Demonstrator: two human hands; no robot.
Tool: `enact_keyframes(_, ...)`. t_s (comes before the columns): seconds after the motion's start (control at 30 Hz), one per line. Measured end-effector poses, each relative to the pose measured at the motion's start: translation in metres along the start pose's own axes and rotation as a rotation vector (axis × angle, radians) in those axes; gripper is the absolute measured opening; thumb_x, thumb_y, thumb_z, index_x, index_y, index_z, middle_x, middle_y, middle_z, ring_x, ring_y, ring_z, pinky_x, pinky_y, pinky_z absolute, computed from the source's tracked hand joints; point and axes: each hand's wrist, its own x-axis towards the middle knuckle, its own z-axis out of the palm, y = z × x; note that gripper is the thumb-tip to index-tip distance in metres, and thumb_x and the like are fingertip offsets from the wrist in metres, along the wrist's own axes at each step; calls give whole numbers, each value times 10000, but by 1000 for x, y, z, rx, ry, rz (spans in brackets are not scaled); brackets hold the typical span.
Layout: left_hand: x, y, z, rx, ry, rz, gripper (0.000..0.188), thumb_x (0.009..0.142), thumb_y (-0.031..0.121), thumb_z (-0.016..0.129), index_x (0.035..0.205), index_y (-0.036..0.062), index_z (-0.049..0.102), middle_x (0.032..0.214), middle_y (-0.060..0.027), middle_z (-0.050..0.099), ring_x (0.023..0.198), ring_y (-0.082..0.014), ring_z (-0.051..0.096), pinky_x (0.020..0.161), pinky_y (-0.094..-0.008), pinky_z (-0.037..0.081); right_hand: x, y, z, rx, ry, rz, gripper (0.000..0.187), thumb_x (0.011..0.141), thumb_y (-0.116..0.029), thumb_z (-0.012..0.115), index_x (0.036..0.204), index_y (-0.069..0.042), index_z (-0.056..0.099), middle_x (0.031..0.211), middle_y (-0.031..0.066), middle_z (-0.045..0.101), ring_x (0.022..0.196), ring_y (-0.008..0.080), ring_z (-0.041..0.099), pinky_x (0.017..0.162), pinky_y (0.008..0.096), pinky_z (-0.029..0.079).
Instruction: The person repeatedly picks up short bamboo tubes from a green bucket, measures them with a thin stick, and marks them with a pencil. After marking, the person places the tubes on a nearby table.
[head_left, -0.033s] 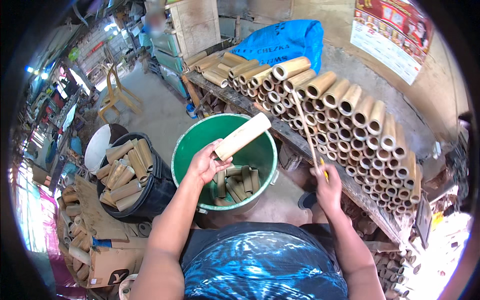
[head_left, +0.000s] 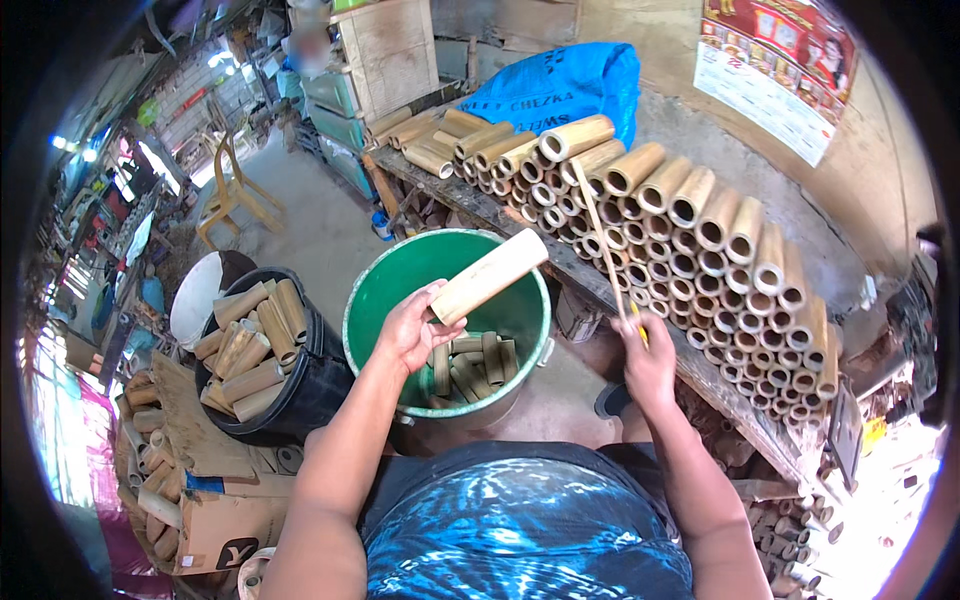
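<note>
My left hand [head_left: 412,330] is closed round the lower end of a cut bamboo tube [head_left: 492,274], held slanting over the green tub [head_left: 352,300]. Inside that tub lie several more bamboo pieces [head_left: 462,370]. To the right, my right hand [head_left: 648,355] grips a long thin wooden stick [head_left: 603,240], which points up and away in front of the stacked tubes. Something slim and yellow [head_left: 640,325] also shows in this hand, too small to name surely. Beyond it, many bamboo tubes [head_left: 690,240] are piled in rows with their hollow ends toward me.
The pile rests on a long wooden bench [head_left: 590,283]. On the left a black bin [head_left: 335,370] is filled with bamboo pieces, beside a cardboard box [head_left: 235,530] and a white bucket [head_left: 197,300]. A blue sack [head_left: 590,85] and a yellow chair [head_left: 228,195] stand farther back.
My right hand and the stick have shifted slightly left. The whole scene sits a little differently in the picture. Both hands keep their hold.
</note>
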Motion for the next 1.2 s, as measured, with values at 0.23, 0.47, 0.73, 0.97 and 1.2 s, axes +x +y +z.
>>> enact_keyframes(0.23,-108,-5,80,96,-108,131,404,1002,327,561,1289,43,547,1081,-121,665,854,-258,697,778,-433,606,23,-56,21,618,2,184,105,1010,-132,570,950,-47,559,903,24,579,787,92,568,659,257,543)
enact_keyframes(0.47,-126,-3,86,51,-104,-16,426,1004,412,537,1242,63,592,955,-84,695,691,-201,670,694,-399,598,4,-69,8,452,57,42,116,1006,-125,570,922,-52,540,799,-9,540,631,65,516,586,229,467)
enact_keyframes(0.73,-126,-2,99,223,-77,236,334,973,292,572,1159,22,636,885,-62,643,652,-129,603,562,-261,528,-3,-57,-8,335,-32,37,114,1007,-110,570,917,-50,532,858,-10,544,769,74,482,721,228,437)
enact_keyframes(0.97,-102,50,110,1182,-204,610,300,908,240,611,1082,20,718,909,-60,696,818,-162,648,749,-296,527,-9,-65,-11,528,-265,85,84,1006,-128,576,962,-77,527,1017,101,679,799,106,605,762,249,502)
enact_keyframes(1.2,-48,43,144,972,-505,72,318,867,258,680,1074,17,676,919,-40,661,864,-122,614,772,-291,506,-16,-101,4,470,-413,-59,122,1000,-150,580,923,-57,560,857,8,600,786,90,529,735,243,457)
